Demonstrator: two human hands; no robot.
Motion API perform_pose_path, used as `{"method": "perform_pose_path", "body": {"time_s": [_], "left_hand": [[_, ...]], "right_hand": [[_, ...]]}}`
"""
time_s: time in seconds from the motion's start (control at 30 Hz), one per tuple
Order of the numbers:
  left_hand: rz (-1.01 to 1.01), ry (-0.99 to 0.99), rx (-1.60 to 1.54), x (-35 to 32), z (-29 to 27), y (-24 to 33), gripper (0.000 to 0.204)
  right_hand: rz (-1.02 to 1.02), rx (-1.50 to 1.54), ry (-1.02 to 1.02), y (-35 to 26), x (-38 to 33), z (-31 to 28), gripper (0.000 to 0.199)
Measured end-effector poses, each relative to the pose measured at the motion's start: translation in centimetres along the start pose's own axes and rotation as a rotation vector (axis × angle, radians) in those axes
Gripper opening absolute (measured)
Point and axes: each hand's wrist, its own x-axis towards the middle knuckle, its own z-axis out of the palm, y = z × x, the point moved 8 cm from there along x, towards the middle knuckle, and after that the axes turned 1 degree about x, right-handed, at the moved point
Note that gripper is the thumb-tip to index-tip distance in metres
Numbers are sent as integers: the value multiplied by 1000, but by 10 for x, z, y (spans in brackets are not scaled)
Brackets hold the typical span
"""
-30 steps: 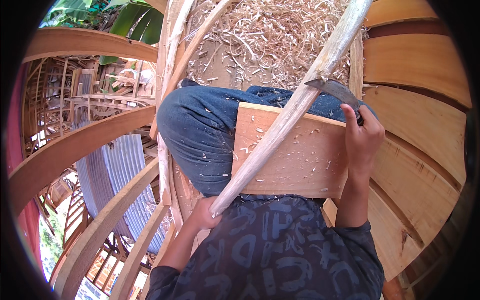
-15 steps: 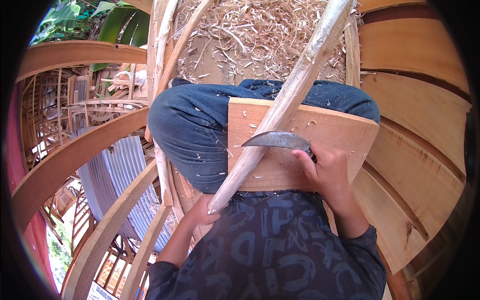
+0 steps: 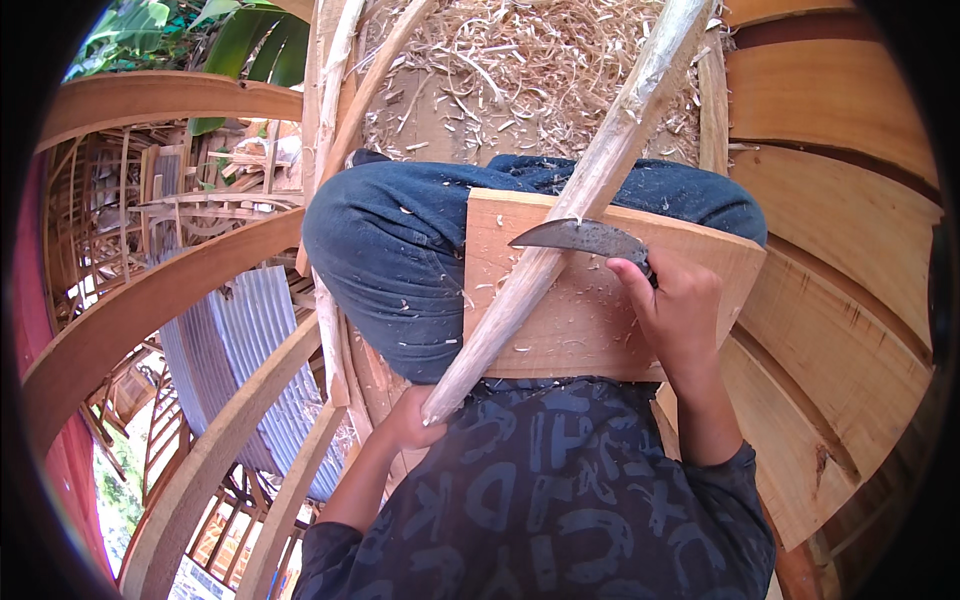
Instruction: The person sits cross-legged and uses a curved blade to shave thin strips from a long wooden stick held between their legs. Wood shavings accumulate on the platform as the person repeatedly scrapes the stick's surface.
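Note:
My left hand (image 3: 408, 418) is closed around the near end of a long pale wooden pole (image 3: 510, 305), which slants up and away to the far right. A wooden board (image 3: 590, 325) rests across my lap, and the pole lies over it. In my right hand (image 3: 680, 305) is a curved knife (image 3: 590, 237) with a dark, sickle-like blade; its handle is mostly hidden in my fist. The blade lies across the pole near the board's far edge, its tip pointing left past the wood.
Curly wood shavings (image 3: 540, 75) cover the planks beyond my crossed legs (image 3: 385, 260). Broad curved planks (image 3: 830, 190) form a wall on the right. Curved wooden ribs (image 3: 170, 305) rise on the left, with corrugated sheets (image 3: 250, 360) lower down outside them.
My right hand has pushed the knife farther away along the pole, slightly rightward. My left hand keeps its grip on the pole's near end. The whole view has shifted slightly.

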Motion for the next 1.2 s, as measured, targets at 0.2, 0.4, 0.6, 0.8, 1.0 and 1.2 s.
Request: {"method": "perform_pose_path", "body": {"time_s": [0.2,0.4,0.6,0.8,1.0,1.2], "left_hand": [[32,2,31,0,0,0,32],[11,17,-13,1,-1,-2,34],[25,-2,-22,2,0,-7,33],[-13,-11,-23,0,0,-14,42],[-23,-25,-25,-1,0,-16,46],[49,53,-39,1,-4,7,33]], "right_hand": [[143,92,128,24,14,-14,48],[193,132,92,32,15,-35,49],[-7,54,-52,-10,5,-3,48],[107,36,90,27,29,-20,51],[238,68,141,51,33,-37,52],[-59,53,-49,-9,18,-5,51]]}}
